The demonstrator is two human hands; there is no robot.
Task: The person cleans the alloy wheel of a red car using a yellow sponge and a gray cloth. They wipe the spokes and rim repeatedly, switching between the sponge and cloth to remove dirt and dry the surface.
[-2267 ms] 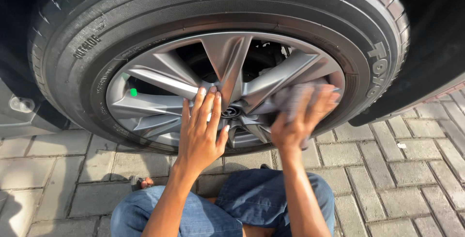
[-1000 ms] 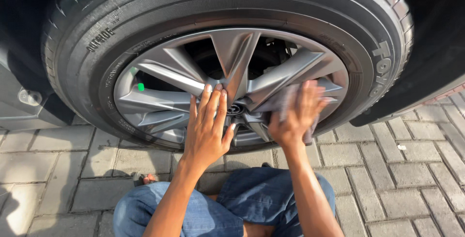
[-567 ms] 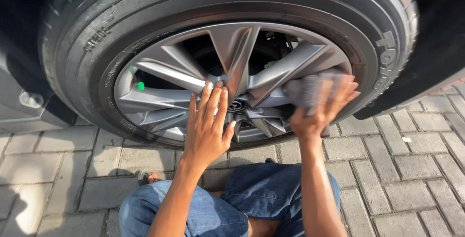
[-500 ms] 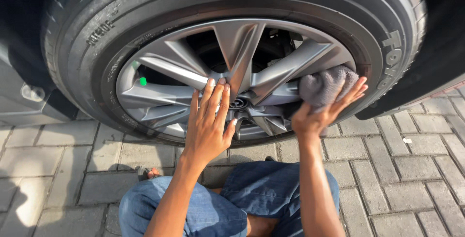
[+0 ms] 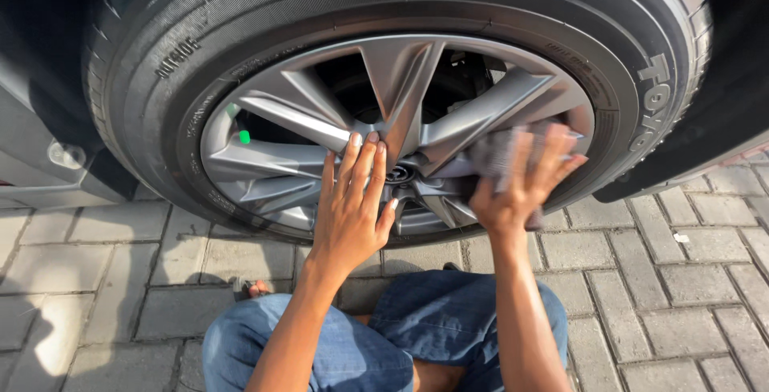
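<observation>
- Since half a second ago the right hand (image 5: 525,180) has slid its grey cloth (image 5: 495,152) down and inward along the spoke at about 3 o'clock of the hub; earlier it sat out near the rim.
- Left hand (image 5: 352,208) has hardly shifted: it lies flat on the alloy wheel (image 5: 296,120) just left of the hub (image 5: 400,174), at about 9 o'clock from it.
- Left fingers (image 5: 360,160) are straight and close together, pointing up toward 12 o'clock, thumb out to the side; they grip nothing, only press on the metal.
- Right fingers (image 5: 553,156) are spread and curled over the cloth, pinning it against the spoke; the hand is blurred, so how tightly it closes cannot be told.
- Grey cloth shows as a bunched wad under and above those fingers, touching the spoke.
- Black tyre (image 5: 144,96) rings the wheel, and a small green valve cap (image 5: 244,136) sits at about 9 o'clock inside the rim.
- Blue jeans (image 5: 432,328) cover the person's knees at 6 o'clock, over grey paving bricks (image 5: 689,280).
</observation>
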